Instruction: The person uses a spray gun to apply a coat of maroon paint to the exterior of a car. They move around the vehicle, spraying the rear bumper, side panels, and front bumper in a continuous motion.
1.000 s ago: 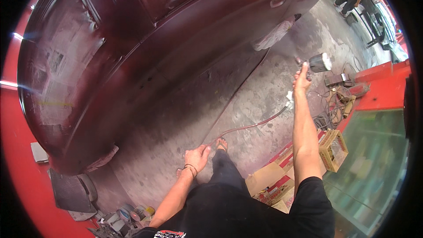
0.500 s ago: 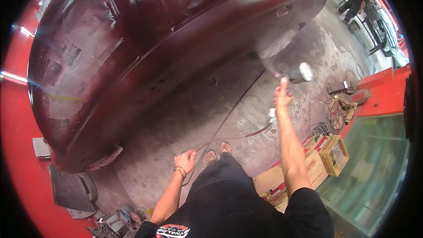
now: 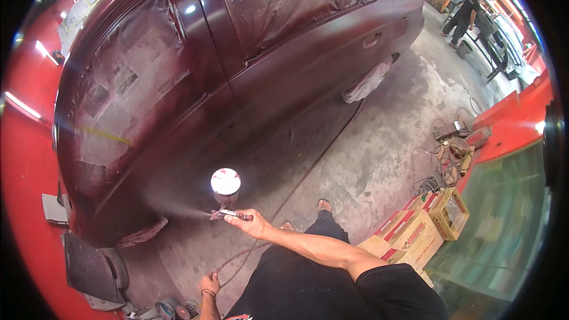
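Note:
My right hand (image 3: 255,225) is wrapped round the handle of a spray gun (image 3: 226,194) with a round, white-topped cup. A pale mist streams left from its nozzle toward the lower side of a dark maroon car (image 3: 267,98). My right arm reaches across my body, and the gun stands apart from the car. Lower down, my left hand (image 3: 209,284) is closed round a dark red hose (image 3: 240,253), part of which trails over the floor. Paint-dusted paper and film (image 3: 127,83) cover the car's windows. A wrapped wheel (image 3: 368,83) shows below the car's far end.
Cardboard boxes (image 3: 409,231) and a yellow crate (image 3: 449,213) stand to my right, beside a glass panel (image 3: 498,231). Tangled cables (image 3: 450,163) lie beyond them. Dark panels (image 3: 92,269) lean at the left. Another person (image 3: 464,18) stands at the far right.
My right hand has swung the spray gun from the far right to the left, across my body. My left hand has moved down and left with the hose. The view has shifted.

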`<state>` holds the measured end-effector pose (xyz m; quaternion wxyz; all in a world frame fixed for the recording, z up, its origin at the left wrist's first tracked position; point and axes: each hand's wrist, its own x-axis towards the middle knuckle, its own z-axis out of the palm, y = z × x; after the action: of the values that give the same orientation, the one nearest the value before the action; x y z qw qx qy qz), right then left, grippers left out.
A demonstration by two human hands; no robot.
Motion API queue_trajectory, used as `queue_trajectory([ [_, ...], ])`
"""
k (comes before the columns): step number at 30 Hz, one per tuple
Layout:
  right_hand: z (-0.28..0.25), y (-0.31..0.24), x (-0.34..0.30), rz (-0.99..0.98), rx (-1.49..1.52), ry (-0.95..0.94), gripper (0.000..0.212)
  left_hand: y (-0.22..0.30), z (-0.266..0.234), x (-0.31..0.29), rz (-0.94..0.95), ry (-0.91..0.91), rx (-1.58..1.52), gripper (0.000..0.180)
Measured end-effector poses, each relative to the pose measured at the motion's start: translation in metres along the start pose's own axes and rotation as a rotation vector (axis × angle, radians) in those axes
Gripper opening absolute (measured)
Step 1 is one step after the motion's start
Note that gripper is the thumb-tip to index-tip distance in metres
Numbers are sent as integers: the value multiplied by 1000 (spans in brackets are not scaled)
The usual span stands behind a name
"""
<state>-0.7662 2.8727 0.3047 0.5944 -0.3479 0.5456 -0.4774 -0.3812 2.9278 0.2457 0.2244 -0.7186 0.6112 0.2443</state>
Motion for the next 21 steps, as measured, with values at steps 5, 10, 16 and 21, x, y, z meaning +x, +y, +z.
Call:
queue_trajectory([
  [5,-69,11,2,-76,151,129,44,67,26,6,59,34,31,36],
  [10,-217,-14,-21,42,203,497,37,203,19,1,165,-17,98,39],
  [16,-425,-22,-53,96,254,848,55,367,10,-9,382,-4,102,38],
  [21,-581,-59,-85,51,211,1086,58,493,-1,-34,627,-9,65,38],
])
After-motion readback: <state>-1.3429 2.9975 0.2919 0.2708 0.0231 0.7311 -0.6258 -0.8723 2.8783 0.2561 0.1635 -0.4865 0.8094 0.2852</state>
